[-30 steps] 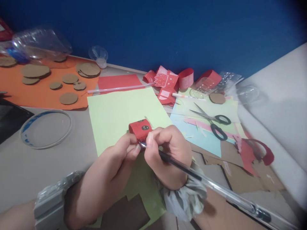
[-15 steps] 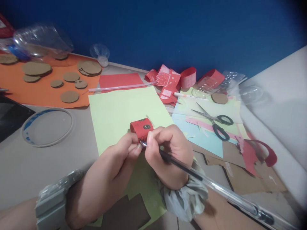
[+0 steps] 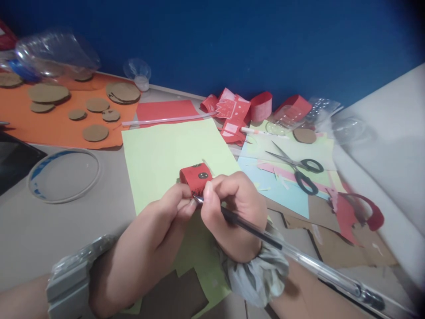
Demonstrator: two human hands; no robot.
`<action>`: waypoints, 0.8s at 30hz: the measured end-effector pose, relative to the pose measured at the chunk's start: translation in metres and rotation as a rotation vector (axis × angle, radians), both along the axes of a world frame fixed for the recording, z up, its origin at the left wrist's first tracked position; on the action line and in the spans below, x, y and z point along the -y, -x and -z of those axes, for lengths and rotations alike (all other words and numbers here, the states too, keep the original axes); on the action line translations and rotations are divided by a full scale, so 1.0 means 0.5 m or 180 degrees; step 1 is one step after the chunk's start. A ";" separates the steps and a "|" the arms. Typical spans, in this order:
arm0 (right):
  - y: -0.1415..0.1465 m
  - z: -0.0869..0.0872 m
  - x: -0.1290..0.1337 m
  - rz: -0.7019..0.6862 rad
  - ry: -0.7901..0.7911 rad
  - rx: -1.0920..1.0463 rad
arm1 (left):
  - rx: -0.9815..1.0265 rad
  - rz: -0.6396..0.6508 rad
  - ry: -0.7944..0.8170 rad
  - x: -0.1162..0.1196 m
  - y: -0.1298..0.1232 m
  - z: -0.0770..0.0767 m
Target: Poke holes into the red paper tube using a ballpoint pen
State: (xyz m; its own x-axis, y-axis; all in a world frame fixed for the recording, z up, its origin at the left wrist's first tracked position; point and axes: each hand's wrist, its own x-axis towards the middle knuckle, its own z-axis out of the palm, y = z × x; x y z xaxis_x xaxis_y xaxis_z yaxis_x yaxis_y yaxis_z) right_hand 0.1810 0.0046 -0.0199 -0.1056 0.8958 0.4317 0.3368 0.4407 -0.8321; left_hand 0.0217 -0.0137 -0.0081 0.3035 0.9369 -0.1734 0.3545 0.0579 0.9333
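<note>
A small red paper roll [image 3: 194, 176] with black drawn eyes and a fringed lower edge is pinched by my left hand [image 3: 169, 208]. My right hand [image 3: 237, 210] grips a pen [image 3: 252, 228] with a black grip and clear barrel. Its metal tip meets the fringed edge, close to my left fingertips. Both hands are over a light green paper sheet [image 3: 166, 146]. A dark cut piece [image 3: 172, 294] lies below my wrists.
Open scissors [image 3: 295, 166] rest on coloured paper at the right, beside red scraps [image 3: 347, 215]. Cardboard discs [image 3: 95, 132] cover an orange sheet [image 3: 63, 133] at left, near a clear plastic bottle [image 3: 59, 55] and a ring [image 3: 63, 177]. A blue wall [image 3: 232, 40] closes the back.
Both hands keep nearly the same pose, with the pen tip still against the roll's fringe. The view has shifted very slightly.
</note>
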 end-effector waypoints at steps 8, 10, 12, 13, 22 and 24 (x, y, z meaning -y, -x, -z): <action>0.004 0.001 -0.002 0.0001 -0.0202 -0.0273 | 0.0006 0.0003 0.0151 0.002 -0.001 -0.008; 0.002 0.002 -0.002 -0.0087 -0.0258 -0.0531 | -0.0013 -0.0055 0.0198 0.002 -0.002 -0.012; -0.001 0.004 -0.001 -0.0149 -0.0315 -0.0656 | -0.0047 -0.0033 0.0163 0.001 -0.003 -0.012; -0.002 0.005 -0.001 -0.0127 -0.0324 -0.0650 | -0.0050 0.0003 0.0126 0.001 -0.003 -0.011; 0.005 0.009 -0.004 0.0096 -0.0192 -0.0497 | 0.0008 0.0123 -0.0044 0.001 0.005 0.002; 0.004 0.010 -0.003 0.0049 -0.0134 -0.0518 | -0.0040 0.0109 -0.0059 0.001 0.005 0.003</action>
State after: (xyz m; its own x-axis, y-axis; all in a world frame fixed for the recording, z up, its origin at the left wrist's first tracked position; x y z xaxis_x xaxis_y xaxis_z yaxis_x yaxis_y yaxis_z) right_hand 0.1792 0.0059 -0.0249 -0.0174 0.8776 0.4791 0.2060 0.4721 -0.8572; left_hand 0.0193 -0.0140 -0.0098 0.3334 0.9291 -0.1600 0.3676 0.0281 0.9296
